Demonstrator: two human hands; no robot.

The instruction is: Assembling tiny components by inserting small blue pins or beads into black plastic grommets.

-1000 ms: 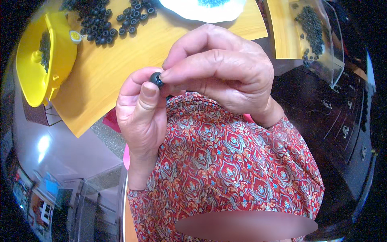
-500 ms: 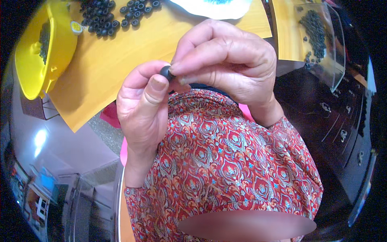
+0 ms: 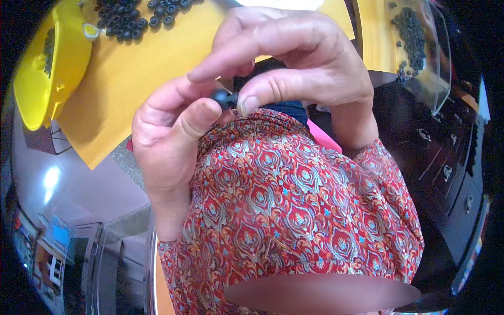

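Note:
My left hand [image 3: 168, 131] pinches a small black rounded piece [image 3: 221, 98] between thumb and fingers, above my lap. It has a smooth dome and a short narrow stem on its right side; its exact kind I cannot tell. At the stem's end is the thumb of my right hand [image 3: 299, 63], touching or nearly touching it. The index finger of that hand stretches over toward the left fingers, well apart from its thumb. Beyond the hands, several black ring-shaped pieces [image 3: 123, 21] lie heaped on the yellow table [image 3: 121, 84].
A yellow basket [image 3: 73, 68] holding small dark pieces stands at the table's left edge. To the right, a clear plastic container [image 3: 436, 58] has small black pieces [image 3: 409, 39] in it. Part of a white plate [image 3: 278, 4] shows at the top. Dark drawers [image 3: 436, 152] stand at the right.
My right fingers have parted from their pinch by the black piece, and the index finger has swung left. The piece now shows its stem. My left hand has shifted slightly left.

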